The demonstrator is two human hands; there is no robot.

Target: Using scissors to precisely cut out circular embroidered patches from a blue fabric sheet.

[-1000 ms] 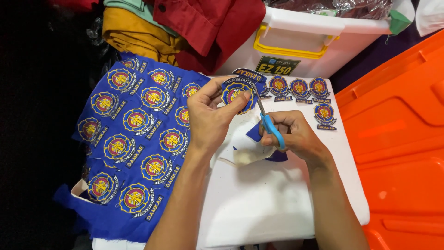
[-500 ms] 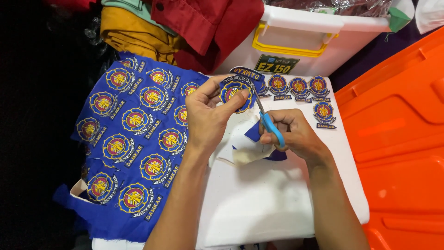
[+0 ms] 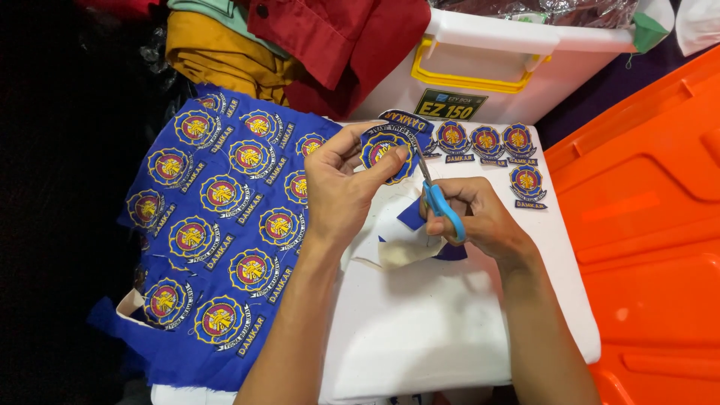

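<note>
A round blue patch (image 3: 386, 146) with a red and yellow emblem is pinched in the left hand (image 3: 341, 187), the thumb pressed on its face and the fingers curled behind it, above the far part of the white table (image 3: 420, 330). Blue-handled scissors (image 3: 436, 201) are gripped in the right hand (image 3: 480, 221), the fingers closed through the handles, and the blades are pointed up at the patch's right edge; whether the blades are touching the cloth cannot be told. The two hands are held close together but not touching. Below them, a heap of blue and white scraps (image 3: 405, 232) is seen on the table, partly hidden by the right hand. To the left, a blue sheet (image 3: 217, 225) stitched with rows of uncut emblems is spread over the table's edge and hangs down toward the near side. Four cut patches (image 3: 487, 146) are laid out on the far right corner of the table, three in a row and one just in front of them. Behind these, a white box (image 3: 495, 60) with a yellow handle is set, with red and mustard clothes (image 3: 300, 45) piled to its left. An orange bin (image 3: 652, 210) is placed just beside the table on the right.
</note>
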